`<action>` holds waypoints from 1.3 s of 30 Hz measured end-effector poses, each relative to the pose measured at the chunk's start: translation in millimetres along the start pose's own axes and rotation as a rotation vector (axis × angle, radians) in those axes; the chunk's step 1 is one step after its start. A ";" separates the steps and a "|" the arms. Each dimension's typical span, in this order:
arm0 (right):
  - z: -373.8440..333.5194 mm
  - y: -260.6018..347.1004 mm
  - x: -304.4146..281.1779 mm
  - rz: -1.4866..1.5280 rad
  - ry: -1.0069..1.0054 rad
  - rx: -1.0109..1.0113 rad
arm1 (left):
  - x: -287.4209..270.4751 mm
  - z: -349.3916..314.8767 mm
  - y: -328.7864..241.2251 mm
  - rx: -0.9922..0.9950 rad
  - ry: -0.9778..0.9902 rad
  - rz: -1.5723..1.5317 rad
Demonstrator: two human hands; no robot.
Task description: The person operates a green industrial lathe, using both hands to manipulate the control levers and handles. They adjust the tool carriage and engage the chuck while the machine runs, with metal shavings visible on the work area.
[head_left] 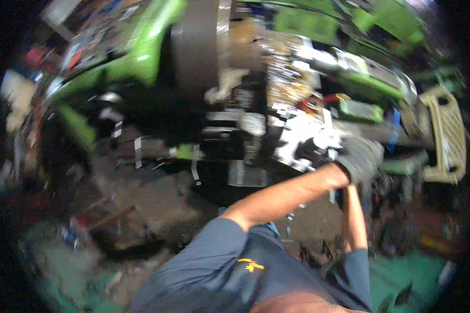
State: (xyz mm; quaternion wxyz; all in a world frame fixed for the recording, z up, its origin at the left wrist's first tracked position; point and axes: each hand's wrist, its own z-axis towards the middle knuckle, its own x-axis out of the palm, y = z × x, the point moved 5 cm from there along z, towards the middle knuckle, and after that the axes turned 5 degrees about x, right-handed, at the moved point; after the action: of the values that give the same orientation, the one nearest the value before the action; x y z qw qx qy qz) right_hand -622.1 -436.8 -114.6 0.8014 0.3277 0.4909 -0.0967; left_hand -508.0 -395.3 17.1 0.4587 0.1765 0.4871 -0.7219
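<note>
My left hand, in a dark grey work glove, reaches across to the right side of a large green machine that looks like a lathe. My right forearm comes up from below and meets it there. The right hand is mostly hidden around the left glove, so the two hands overlap or nearly touch. Motion smears the fingers, and I cannot make out anything held. Just left of the gloves lies a brightly lit metal block with dark parts on it. A big round metal chuck stands farther left.
Shiny metal shavings lie behind the bright block. A green box-shaped part sits beyond my hands. A beige plastic crate-like piece stands at the far right. The green machine housing fills the upper left, above a dirty floor.
</note>
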 end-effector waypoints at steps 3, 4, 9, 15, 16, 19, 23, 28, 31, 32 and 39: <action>-11.1 -3.6 4.0 0.049 0.027 0.028 | 19.8 -2.8 -10.0 -0.010 -0.089 0.175; -17.7 -2.9 -0.8 0.046 0.030 0.055 | 24.0 -1.7 -19.7 -0.016 -0.041 0.249; -13.5 4.5 9.0 0.074 0.076 0.013 | 49.6 0.3 -13.2 -0.008 -0.118 0.317; -24.3 7.2 -1.0 0.055 0.081 0.023 | 47.6 -7.3 -12.5 0.035 -0.167 0.313; -26.1 6.1 -5.0 0.047 0.084 0.030 | 46.3 -6.4 -10.5 0.022 -0.167 0.318; -35.1 9.1 -12.4 0.040 0.076 0.016 | 42.4 -4.0 -5.3 -0.024 -0.183 0.378; -38.0 21.1 -18.4 0.026 0.057 0.012 | 15.0 1.1 -4.3 0.013 -0.056 0.032; -45.1 28.7 -32.5 0.018 0.048 0.055 | 8.8 0.1 -6.1 -0.052 0.038 0.120; -55.2 26.8 -38.2 0.012 0.037 0.084 | 3.1 -1.8 -8.3 0.043 -0.019 0.090; -59.1 26.2 -39.7 0.011 0.032 0.097 | 3.7 -2.4 -6.2 0.080 0.024 0.021; -69.5 24.8 -44.8 0.028 0.034 0.115 | 1.4 -3.7 -6.5 0.079 0.028 0.040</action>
State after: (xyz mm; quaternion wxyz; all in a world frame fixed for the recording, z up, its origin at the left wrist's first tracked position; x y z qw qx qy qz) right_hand -682.9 -382.2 -86.9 0.7742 0.3816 0.4932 -0.1078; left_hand -514.8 -392.1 17.9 0.4587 0.2143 0.4609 -0.7289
